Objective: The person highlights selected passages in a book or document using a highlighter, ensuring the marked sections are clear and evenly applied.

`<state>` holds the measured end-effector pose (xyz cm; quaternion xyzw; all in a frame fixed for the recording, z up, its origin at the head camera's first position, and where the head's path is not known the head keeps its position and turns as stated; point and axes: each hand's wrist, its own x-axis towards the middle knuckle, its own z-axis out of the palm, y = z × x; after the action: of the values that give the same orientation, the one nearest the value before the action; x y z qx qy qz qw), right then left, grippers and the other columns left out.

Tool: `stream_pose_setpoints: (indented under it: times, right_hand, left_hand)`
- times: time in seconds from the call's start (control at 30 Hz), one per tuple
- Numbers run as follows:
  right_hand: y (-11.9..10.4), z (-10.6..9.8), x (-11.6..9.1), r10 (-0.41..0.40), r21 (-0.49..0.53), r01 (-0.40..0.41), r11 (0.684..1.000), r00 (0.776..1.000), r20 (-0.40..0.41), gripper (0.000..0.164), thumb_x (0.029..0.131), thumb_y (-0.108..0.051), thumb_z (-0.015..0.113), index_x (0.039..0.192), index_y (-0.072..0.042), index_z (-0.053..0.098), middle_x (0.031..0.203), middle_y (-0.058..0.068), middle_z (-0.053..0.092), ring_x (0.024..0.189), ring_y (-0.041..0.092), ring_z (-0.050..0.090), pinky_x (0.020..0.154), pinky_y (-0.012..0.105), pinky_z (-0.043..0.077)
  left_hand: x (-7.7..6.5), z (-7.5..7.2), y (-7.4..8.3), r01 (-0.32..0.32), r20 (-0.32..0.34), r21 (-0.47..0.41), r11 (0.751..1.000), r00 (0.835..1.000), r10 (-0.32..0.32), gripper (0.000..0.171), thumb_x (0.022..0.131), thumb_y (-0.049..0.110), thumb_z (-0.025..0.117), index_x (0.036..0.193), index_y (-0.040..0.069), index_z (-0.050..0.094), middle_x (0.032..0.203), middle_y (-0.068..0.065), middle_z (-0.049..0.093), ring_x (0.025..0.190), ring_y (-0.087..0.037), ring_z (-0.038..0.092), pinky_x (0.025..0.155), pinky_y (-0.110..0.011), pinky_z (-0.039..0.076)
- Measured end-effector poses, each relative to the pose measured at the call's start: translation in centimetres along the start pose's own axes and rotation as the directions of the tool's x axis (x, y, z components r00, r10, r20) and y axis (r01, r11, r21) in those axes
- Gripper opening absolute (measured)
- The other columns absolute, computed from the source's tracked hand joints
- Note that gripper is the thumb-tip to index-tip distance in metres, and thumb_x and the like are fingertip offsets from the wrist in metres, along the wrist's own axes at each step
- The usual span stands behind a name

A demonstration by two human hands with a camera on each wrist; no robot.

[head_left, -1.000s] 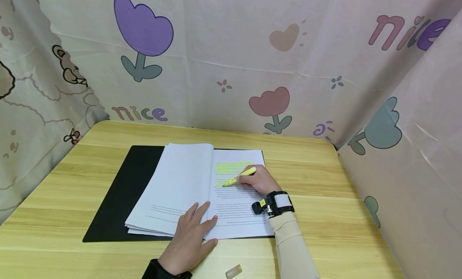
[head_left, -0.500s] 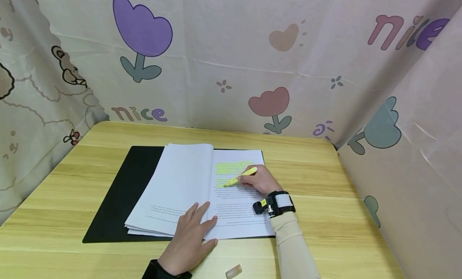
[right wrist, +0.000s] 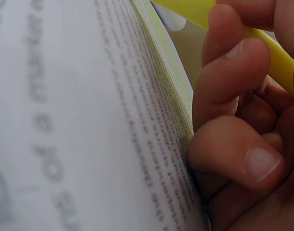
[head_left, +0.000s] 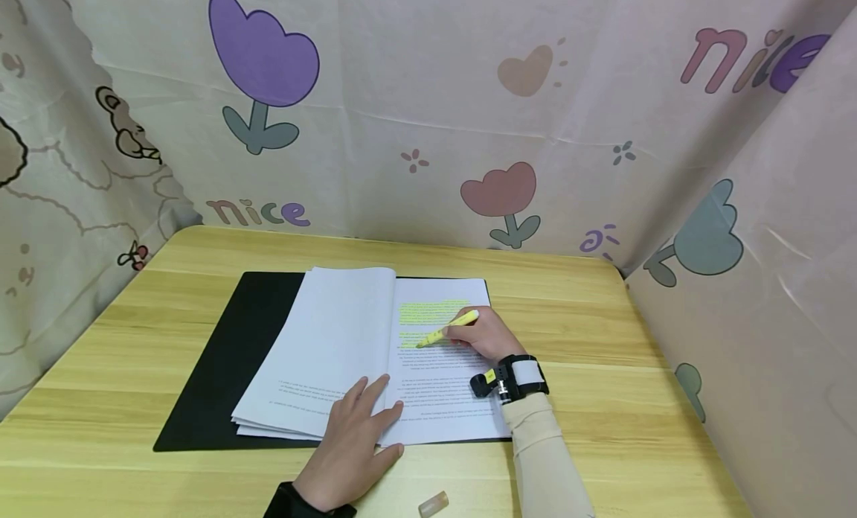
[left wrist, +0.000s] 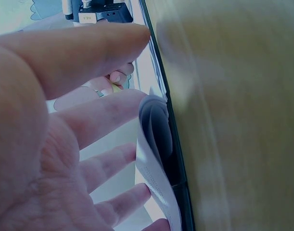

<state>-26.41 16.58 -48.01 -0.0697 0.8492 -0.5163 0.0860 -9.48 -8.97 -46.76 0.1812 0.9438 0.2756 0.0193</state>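
Observation:
My right hand (head_left: 487,335) pinches a yellow highlighter (head_left: 462,320), its tip down on a line of the right-hand page (head_left: 442,391). Bright yellow bands cover the upper lines of that page. The highlighter's yellow barrel (right wrist: 281,62) also crosses behind the curled fingers in the right wrist view. With fingers spread and fairly straight, my left hand (head_left: 355,443) rests on the open stack of printed sheets (head_left: 341,332) near the fold. In the left wrist view, the lower sheet edge (left wrist: 159,187) bulges beneath those fingers.
A black folder (head_left: 221,376) lies under the sheets on the wooden table (head_left: 576,317). Near the front edge lies a small translucent cap (head_left: 434,504). Patterned cloth (head_left: 402,79) hangs along the back and both sides. A wrist camera (head_left: 515,380) sits on the right wrist.
The highlighter tip has slid slightly to the right along the line, with my right hand moving along. The left hand has stayed in place.

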Motion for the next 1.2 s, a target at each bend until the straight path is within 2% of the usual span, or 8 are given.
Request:
stream_pose_setpoints:
  times: [1.2]
  right_hand:
    - [0.09, -0.61, -0.17, 0.034, -0.001, -0.034, 0.999, 0.999, -0.031, 0.018, 0.082, -0.023, 0.083, 0.077, -0.010, 0.071, 0.069, 0.003, 0.064, 0.064, 0.020, 0.057, 0.065, 0.032, 0.045]
  left_hand:
    - [-0.01, 0.01, -0.06, -0.006, -0.002, 0.010, 1.000, 1.000, 0.006, 0.048, 0.085, 0.024, 0.084, 0.127, 0.003, 0.073, 0.157, -0.021, 0.043, 0.148, -0.050, 0.029, 0.110, -0.071, 0.027]
